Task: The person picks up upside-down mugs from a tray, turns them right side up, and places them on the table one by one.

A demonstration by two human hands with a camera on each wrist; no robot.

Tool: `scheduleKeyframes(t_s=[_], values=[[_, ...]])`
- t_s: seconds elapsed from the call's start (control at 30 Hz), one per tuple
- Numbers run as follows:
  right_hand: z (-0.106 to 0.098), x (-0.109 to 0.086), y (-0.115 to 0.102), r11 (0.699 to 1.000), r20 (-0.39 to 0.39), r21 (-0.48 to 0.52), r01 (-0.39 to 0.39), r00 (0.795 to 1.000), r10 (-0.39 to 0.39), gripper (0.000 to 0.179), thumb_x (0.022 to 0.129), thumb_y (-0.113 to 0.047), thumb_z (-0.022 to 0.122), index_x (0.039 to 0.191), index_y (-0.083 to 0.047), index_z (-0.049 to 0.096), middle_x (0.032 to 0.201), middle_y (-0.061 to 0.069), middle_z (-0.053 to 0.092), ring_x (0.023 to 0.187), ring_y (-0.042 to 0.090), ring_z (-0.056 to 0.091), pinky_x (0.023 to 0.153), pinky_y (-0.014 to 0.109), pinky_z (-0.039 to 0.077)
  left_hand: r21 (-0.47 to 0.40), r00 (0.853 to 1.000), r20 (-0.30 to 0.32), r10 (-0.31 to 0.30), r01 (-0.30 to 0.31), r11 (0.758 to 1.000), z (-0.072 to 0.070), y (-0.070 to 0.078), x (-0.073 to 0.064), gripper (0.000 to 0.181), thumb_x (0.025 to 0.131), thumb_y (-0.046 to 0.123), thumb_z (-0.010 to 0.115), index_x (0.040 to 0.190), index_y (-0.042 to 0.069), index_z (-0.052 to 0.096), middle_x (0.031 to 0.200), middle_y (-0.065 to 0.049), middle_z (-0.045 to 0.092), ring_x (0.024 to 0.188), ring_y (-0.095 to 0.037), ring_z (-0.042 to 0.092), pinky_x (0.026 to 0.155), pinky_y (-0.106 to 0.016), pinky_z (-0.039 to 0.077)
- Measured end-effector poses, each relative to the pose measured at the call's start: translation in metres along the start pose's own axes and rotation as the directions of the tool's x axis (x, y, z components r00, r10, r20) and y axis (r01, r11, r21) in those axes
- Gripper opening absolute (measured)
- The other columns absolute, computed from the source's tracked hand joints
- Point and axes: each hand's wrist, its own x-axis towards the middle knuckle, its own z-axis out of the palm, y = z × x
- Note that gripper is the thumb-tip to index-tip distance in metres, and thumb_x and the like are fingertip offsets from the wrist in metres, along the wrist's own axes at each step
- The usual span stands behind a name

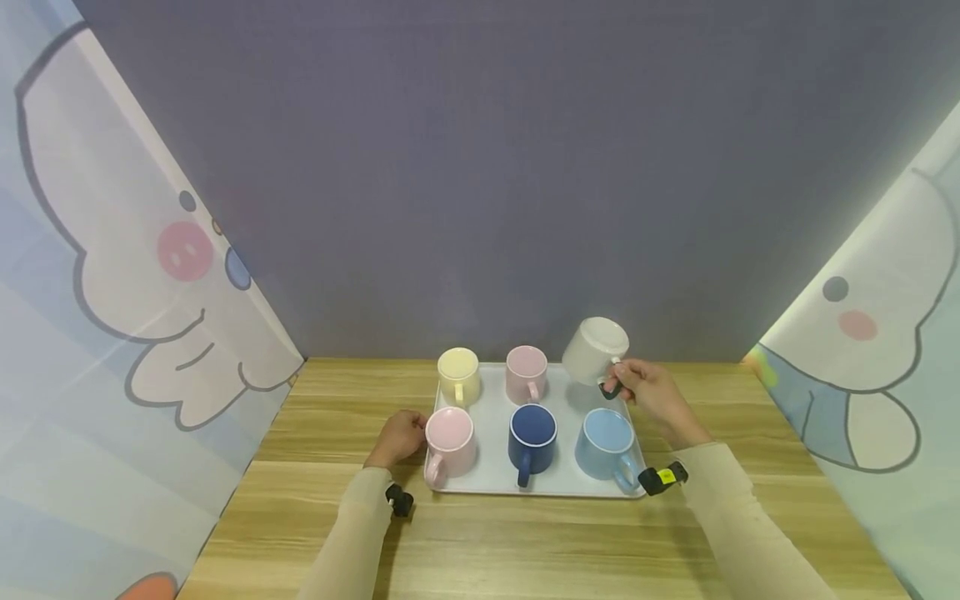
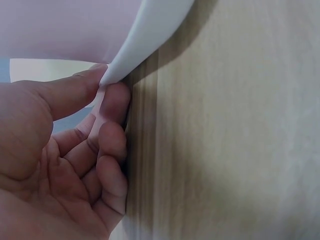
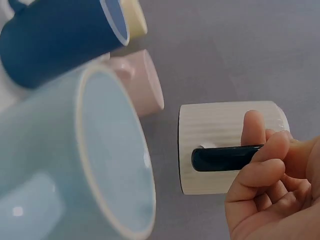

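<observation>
Above the back right part of a white tray (image 1: 491, 429), a cream mug (image 1: 588, 354) hangs tilted, its dark handle (image 3: 220, 158) gripped by the fingers and thumb of the right hand (image 1: 654, 400). At the tray's left side, the left hand (image 1: 400, 437) pinches the rim, next to the front pink mug (image 1: 453, 457). A dark blue mug (image 1: 532, 442) and a light blue mug (image 1: 602, 446) share that front row; behind stand a yellow mug (image 1: 459, 371) and another pink mug (image 1: 525, 367).

On the right wrist, a black strap device (image 1: 652, 482) bears a yellow label (image 1: 667, 476), too small to tell whether anything is written on it. Everything rests on a wood-grain table (image 1: 525, 550) with pale and darker bands. A plain grey backdrop (image 1: 480, 183) rises behind, and printed cartoon figures cover the left hanging (image 1: 45, 400) and right hanging (image 1: 877, 333).
</observation>
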Motion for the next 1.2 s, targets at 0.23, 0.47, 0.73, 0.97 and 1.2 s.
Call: scheduleKeyframes(t_s=[0.23,0.47,0.73,0.97,1.2], values=[[0.006,-0.004,-0.004,0.996,0.029,0.089,-0.020,0.999,0.018,0.033,0.111,-0.022,0.045,0.114,0.007,0.058,0.083,-0.009,0.067,0.070,0.003,0.050,0.066,0.020,0.043,-0.007,1.000,-0.002,0.000,0.000,1.000,0.003,-0.002,0.000,0.015,0.084,0.001,0.058,0.087,0.002,0.073,0.077,-0.005,0.067,0.070,-0.017,0.055,0.063,-0.029,0.044],[0.012,-0.010,0.001,0.918,0.122,0.389,-0.073,0.992,0.027,0.022,0.111,-0.021,0.043,0.102,-0.009,0.059,0.088,-0.007,0.065,0.073,0.004,0.048,0.065,0.016,0.042,-0.014,1.000,0.004,0.001,-0.001,1.000,0.004,-0.002,0.001,0.014,0.085,0.002,0.059,0.088,0.003,0.072,0.078,-0.005,0.067,0.070,-0.017,0.054,0.064,-0.029,0.044],[0.024,-0.012,-0.005,0.613,0.269,0.776,-0.149,0.957,-0.108,0.028,0.112,-0.017,0.033,0.098,-0.012,0.057,0.090,-0.002,0.061,0.074,0.004,0.046,0.064,0.014,0.038,0.003,1.000,-0.007,0.005,-0.005,1.000,0.004,-0.005,0.001,0.017,0.084,0.001,0.056,0.087,0.004,0.073,0.079,-0.005,0.068,0.072,-0.018,0.056,0.067,-0.032,0.046],[0.032,-0.013,-0.010,0.394,0.276,0.899,-0.189,0.945,-0.175,0.038,0.112,-0.014,0.025,0.096,-0.009,0.059,0.086,0.001,0.063,0.069,0.005,0.052,0.064,0.015,0.041,-0.005,1.000,-0.009,0.005,-0.005,1.000,0.004,-0.004,0.000,0.018,0.084,0.000,0.054,0.086,0.004,0.071,0.078,-0.004,0.067,0.072,-0.018,0.056,0.066,-0.031,0.046],[0.039,-0.015,-0.010,0.273,0.274,0.935,-0.225,0.950,-0.153,0.039,0.111,-0.020,0.025,0.092,-0.008,0.058,0.085,0.002,0.060,0.067,0.007,0.051,0.063,0.016,0.040,-0.025,1.000,-0.023,-0.002,0.001,1.000,0.006,-0.004,-0.001,0.019,0.083,-0.002,0.052,0.086,0.002,0.070,0.076,-0.005,0.067,0.071,-0.018,0.056,0.064,-0.030,0.045]])
